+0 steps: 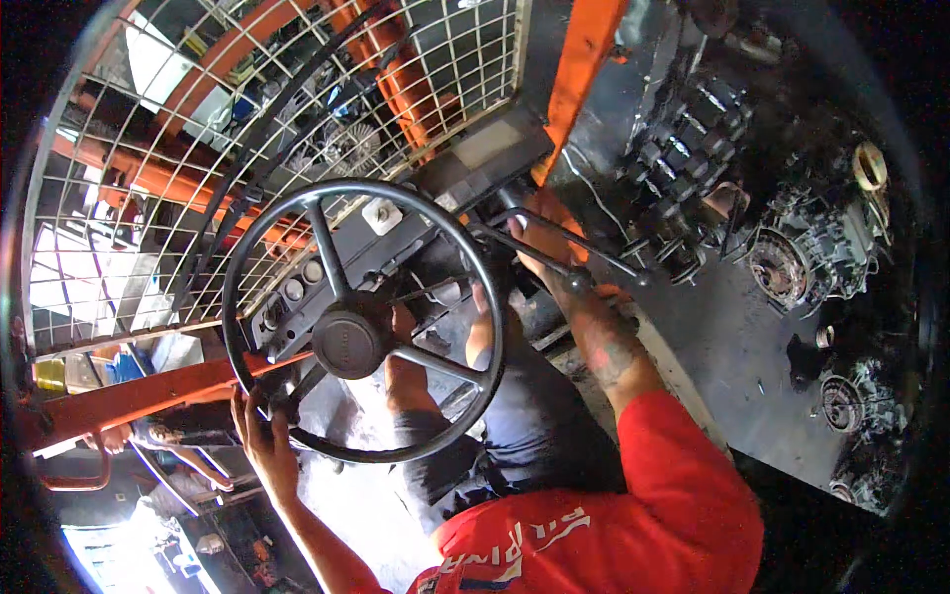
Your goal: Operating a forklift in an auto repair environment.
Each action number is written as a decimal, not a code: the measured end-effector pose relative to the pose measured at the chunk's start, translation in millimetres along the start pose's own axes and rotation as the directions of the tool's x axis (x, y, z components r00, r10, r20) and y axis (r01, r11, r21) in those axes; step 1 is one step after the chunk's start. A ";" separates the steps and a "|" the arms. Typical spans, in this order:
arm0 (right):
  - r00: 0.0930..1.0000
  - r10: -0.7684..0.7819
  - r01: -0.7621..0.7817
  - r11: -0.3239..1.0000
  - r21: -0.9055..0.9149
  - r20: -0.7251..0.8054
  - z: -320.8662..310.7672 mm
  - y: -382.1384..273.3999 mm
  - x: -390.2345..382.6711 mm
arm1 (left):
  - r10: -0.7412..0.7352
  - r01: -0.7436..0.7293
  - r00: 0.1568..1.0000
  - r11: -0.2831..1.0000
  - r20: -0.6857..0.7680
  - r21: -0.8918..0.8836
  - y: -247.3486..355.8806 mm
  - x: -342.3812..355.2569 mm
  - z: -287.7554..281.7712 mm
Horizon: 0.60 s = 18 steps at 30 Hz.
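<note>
A black steering wheel [463, 241] with a round centre hub stands in front of me. My left hand [267, 445] is closed around the lower left of its rim, fingers over the outer side. My right arm stretches forward past black control levers [614, 259] with round knobs. My right hand [542, 240] is at the right end of the dashboard [490, 148], close beside the lever bases. Its fingers are partly covered by the levers, so their grip does not show. Round gauges [294, 289] sit on the dashboard behind the wheel.
A pale wire mesh guard [129, 188] and orange frame posts [586, 74] surround the seat. Greasy engine parts [787, 267] lie on the grey floor [712, 346] to the right. Beyond the orange bar [178, 381], another person's arm [203, 465] shows on the left.
</note>
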State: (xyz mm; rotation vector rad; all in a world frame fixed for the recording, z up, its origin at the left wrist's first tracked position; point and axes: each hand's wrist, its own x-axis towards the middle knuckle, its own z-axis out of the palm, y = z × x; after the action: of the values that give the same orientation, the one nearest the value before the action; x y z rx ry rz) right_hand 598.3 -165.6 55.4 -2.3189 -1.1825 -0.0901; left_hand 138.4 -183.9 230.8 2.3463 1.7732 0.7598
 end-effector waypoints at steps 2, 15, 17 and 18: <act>0.985 -0.170 0.160 0.961 0.225 0.027 33.4 32.1 25.9 | -0.089 0.089 0.996 0.994 0.013 -0.069 -5.6 -7.3 0.4; 0.895 0.211 -0.317 0.921 0.226 0.394 75.7 271.1 -188.6 | -0.147 -0.037 0.937 0.860 -0.317 -0.508 -40.6 33.1 22.8; 0.880 0.174 -0.175 0.984 -0.039 0.442 47.6 219.9 -163.2 | -0.232 0.034 0.905 0.874 -0.356 -0.485 -39.8 39.4 23.6; 0.860 0.181 -0.010 0.941 -0.339 0.477 23.4 202.0 -153.5 | -0.241 0.023 0.900 0.858 -0.364 -0.512 -13.1 49.2 28.7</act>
State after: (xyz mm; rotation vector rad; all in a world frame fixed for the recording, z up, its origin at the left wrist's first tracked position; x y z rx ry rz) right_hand 655.2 -363.1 -95.2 -2.7984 -1.3714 0.4170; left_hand 149.3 -128.2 217.0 1.7847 1.5863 1.5735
